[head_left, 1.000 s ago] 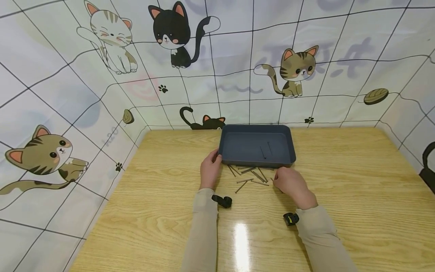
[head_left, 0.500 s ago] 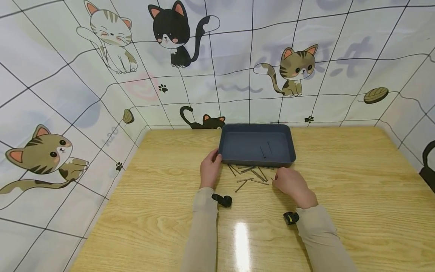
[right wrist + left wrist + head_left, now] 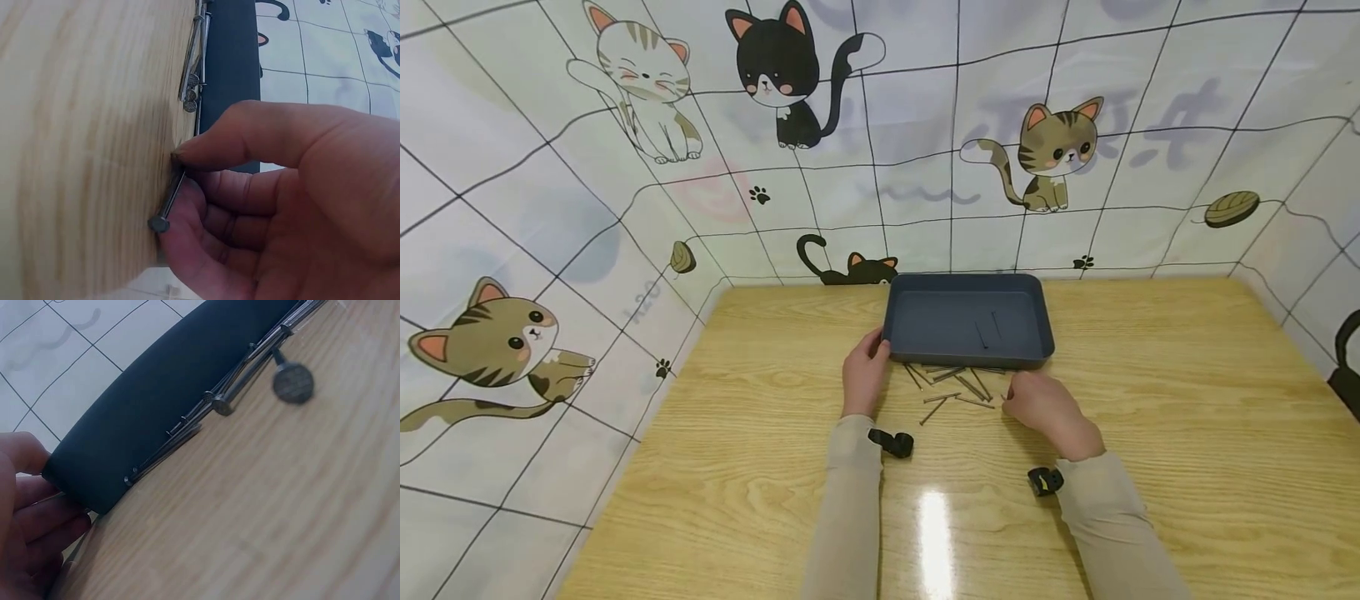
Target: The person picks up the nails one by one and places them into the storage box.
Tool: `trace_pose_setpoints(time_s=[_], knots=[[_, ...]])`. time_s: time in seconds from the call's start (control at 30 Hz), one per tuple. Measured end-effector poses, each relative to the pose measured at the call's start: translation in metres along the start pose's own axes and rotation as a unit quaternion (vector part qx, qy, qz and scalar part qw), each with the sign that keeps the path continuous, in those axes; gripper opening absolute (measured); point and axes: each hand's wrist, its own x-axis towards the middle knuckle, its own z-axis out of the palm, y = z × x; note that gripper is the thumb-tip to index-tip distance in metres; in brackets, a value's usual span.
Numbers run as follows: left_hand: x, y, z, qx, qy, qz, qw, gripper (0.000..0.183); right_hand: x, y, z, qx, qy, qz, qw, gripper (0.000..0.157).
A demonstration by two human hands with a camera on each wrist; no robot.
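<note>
A dark blue-grey rectangular tray [image 3: 925,321] stands on the wooden table, with two thin nails [image 3: 982,335] lying inside it. My left hand [image 3: 864,379] grips the tray's near left corner, thumb at the rim and fingers against the outer wall. Several loose metal nails [image 3: 973,387] are scattered just in front of the tray. To their right, my right hand [image 3: 1047,408] pinches a single nail [image 3: 164,209] between thumb and index finger, close to the tabletop. The flat head of that nail sticks out below the fingers in the right wrist view.
The light wooden table [image 3: 737,467] runs back to a wall covering [image 3: 917,150] printed with cartoon cats and grid lines. Both wrists carry small black cameras, including the left one [image 3: 895,444]. A bright light reflection lies on the table's near part.
</note>
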Motion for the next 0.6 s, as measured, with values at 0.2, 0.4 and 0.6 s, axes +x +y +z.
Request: trace_pose_setpoints(time_s=[0.2,0.4,0.6], knots=[[0.000,0.002,0.001,0.007,0.005,-0.002,1.0000,0.034,-0.004,0.003,-0.010,0.023,-0.005,-0.001,1.000,0.032],[0.001,0.003,0.002,0.007,0.005,-0.005,1.0000,0.034,-0.002,0.009,-0.019,0.028,-0.011,-0.014,0.999,0.013],[0.000,0.006,0.001,0.007,0.010,-0.007,0.9999,0.034,0.002,0.009,-0.024,0.042,-0.010,-0.063,0.997,0.020]])
